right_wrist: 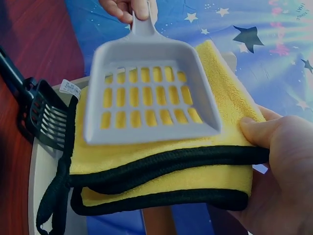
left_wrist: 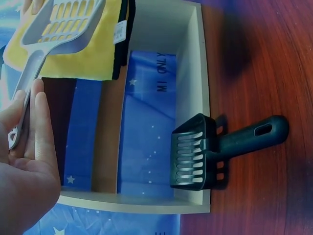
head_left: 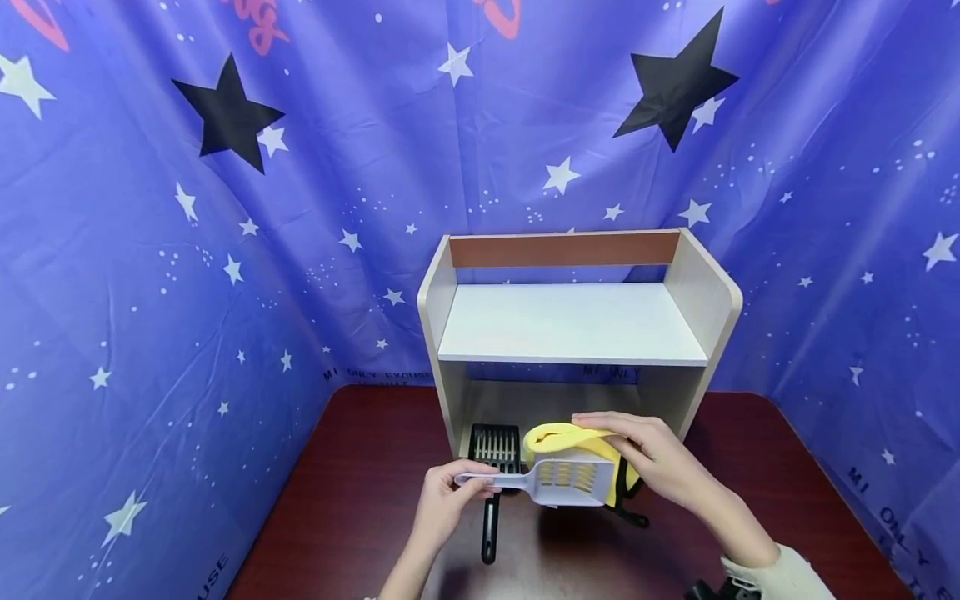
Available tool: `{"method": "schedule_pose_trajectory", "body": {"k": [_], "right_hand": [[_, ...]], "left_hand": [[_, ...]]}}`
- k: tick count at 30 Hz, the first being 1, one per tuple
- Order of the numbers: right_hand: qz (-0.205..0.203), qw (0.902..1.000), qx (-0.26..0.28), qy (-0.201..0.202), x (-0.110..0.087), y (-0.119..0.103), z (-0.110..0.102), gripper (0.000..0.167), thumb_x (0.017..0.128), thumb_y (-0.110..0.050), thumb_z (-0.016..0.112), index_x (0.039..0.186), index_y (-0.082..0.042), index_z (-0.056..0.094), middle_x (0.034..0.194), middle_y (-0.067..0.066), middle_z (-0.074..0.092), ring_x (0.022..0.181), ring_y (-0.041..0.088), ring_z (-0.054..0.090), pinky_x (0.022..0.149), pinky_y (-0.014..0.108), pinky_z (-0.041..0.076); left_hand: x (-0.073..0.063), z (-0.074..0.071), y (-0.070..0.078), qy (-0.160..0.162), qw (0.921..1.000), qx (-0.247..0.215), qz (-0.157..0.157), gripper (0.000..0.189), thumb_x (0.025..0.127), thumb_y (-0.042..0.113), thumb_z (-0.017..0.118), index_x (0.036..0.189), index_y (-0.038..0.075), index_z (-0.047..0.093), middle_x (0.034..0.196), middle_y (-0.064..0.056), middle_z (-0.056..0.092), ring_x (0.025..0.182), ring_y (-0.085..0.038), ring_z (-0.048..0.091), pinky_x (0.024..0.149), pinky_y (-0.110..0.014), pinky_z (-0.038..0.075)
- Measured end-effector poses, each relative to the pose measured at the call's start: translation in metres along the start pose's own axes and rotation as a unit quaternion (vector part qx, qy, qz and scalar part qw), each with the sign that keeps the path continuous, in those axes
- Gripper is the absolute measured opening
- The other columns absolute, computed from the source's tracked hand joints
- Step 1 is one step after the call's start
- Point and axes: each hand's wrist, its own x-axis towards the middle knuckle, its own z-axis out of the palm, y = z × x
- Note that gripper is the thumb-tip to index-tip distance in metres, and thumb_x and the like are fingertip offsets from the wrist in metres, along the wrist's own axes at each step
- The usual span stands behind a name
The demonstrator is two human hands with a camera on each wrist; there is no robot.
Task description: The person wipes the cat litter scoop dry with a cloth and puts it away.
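A light grey litter scoop (head_left: 517, 481) is pinched by its handle between the thumb and fingers of my left hand (head_left: 442, 504). My right hand (head_left: 660, 454) grips a folded yellow cloth (head_left: 558, 435) with black edging, thumb on one face. In the right wrist view the slotted scoop head (right_wrist: 151, 54) lies over the cloth (right_wrist: 230, 98), and yellow shows through its slots. A black slotted scoop (left_wrist: 210, 147) rests by the shelf's front edge, its handle (head_left: 490, 525) pointing towards me.
A two-level shelf unit (head_left: 570, 321) with pale side panels and a brown back rail stands on the dark red table (head_left: 360, 467). Blue star-printed curtains (head_left: 390, 183) surround the table at the back and sides. A white label (right_wrist: 70, 88) hangs off the cloth.
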Motion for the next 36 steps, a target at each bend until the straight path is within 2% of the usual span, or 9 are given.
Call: {"method": "schedule_pose_trajectory", "body": {"k": [4,9,14,18,26,31,34,36], "right_hand": [[-0.018,0.9996,-0.010,-0.020,-0.0003,-0.0034,0.0044,0.052,0.089,0.015,0.058,0.128,-0.018,0.067,0.128,0.001,0.070,0.122,0.005,0.061,0.100,0.002,0.040],[-0.044,0.9972,-0.043,-0.041,0.0000,-0.0083,0.0072,0.063,0.082,0.020,0.058,0.130,-0.021,0.066,0.131,0.000,0.068,0.120,0.012,0.064,0.099,0.003,0.039],[-0.052,0.9951,-0.068,-0.050,-0.0006,-0.0079,0.0095,0.064,0.080,0.018,0.062,0.128,-0.024,0.067,0.132,-0.002,0.067,0.118,0.015,0.065,0.093,0.012,0.047],[-0.050,0.9953,-0.060,-0.057,-0.0018,-0.0066,0.0104,0.064,0.080,0.019,0.060,0.128,-0.024,0.067,0.132,-0.001,0.067,0.118,0.016,0.064,0.082,0.019,0.048],[-0.040,0.9970,-0.029,-0.061,-0.0032,-0.0053,0.0083,0.064,0.081,0.019,0.056,0.128,-0.023,0.067,0.134,0.001,0.066,0.120,0.013,0.062,0.074,0.019,0.039],[-0.035,0.9979,0.002,-0.056,-0.0033,-0.0055,0.0064,0.064,0.081,0.020,0.054,0.128,-0.020,0.067,0.134,0.005,0.066,0.108,0.005,0.059,0.070,0.014,0.038],[-0.028,0.9981,0.021,-0.050,-0.0038,-0.0060,0.0063,0.063,0.082,0.021,0.052,0.128,-0.019,0.068,0.133,0.008,0.065,0.100,0.005,0.055,0.063,0.009,0.039],[-0.025,0.9983,0.029,-0.045,-0.0048,-0.0057,0.0063,0.063,0.082,0.021,0.052,0.127,-0.018,0.068,0.131,0.009,0.065,0.100,0.005,0.054,0.062,0.009,0.039]], "left_hand": [[-0.0004,0.0015,-0.0012,0.004,1.0000,-0.005,-0.007,0.021,0.091,-0.001,0.065,0.103,-0.019,0.067,0.097,-0.039,0.068,0.077,-0.005,0.073,0.072,-0.030,0.063],[-0.0004,0.0028,-0.0014,0.013,0.9999,-0.008,-0.003,0.021,0.092,-0.001,0.065,0.102,-0.019,0.067,0.096,-0.039,0.068,0.076,-0.005,0.073,0.072,-0.033,0.063],[0.0003,0.0038,-0.0030,0.022,0.9996,-0.015,0.007,0.020,0.091,-0.003,0.064,0.101,-0.020,0.066,0.094,-0.040,0.068,0.076,-0.006,0.073,0.072,-0.032,0.063],[0.0005,0.0047,-0.0037,0.030,0.9994,-0.015,0.012,0.019,0.091,-0.004,0.064,0.100,-0.020,0.067,0.094,-0.039,0.068,0.075,-0.006,0.073,0.072,-0.034,0.063],[0.0023,0.0048,-0.0022,0.053,0.9984,-0.020,0.010,0.017,0.089,-0.007,0.064,0.099,-0.021,0.066,0.095,-0.040,0.067,0.074,-0.005,0.073,0.070,-0.027,0.062],[0.0031,0.0036,-0.0025,0.054,0.9982,-0.025,0.011,0.017,0.089,-0.008,0.063,0.099,-0.022,0.065,0.094,-0.042,0.066,0.074,-0.006,0.073,0.070,-0.027,0.062],[0.0034,0.0025,-0.0032,0.053,0.9982,-0.026,0.013,0.018,0.089,-0.008,0.064,0.099,-0.022,0.065,0.093,-0.042,0.066,0.074,-0.006,0.073,0.070,-0.027,0.062],[0.0036,0.0017,-0.0036,0.052,0.9983,-0.024,0.016,0.018,0.089,-0.007,0.064,0.099,-0.022,0.065,0.093,-0.042,0.066,0.074,-0.006,0.073,0.071,-0.027,0.062]]}}
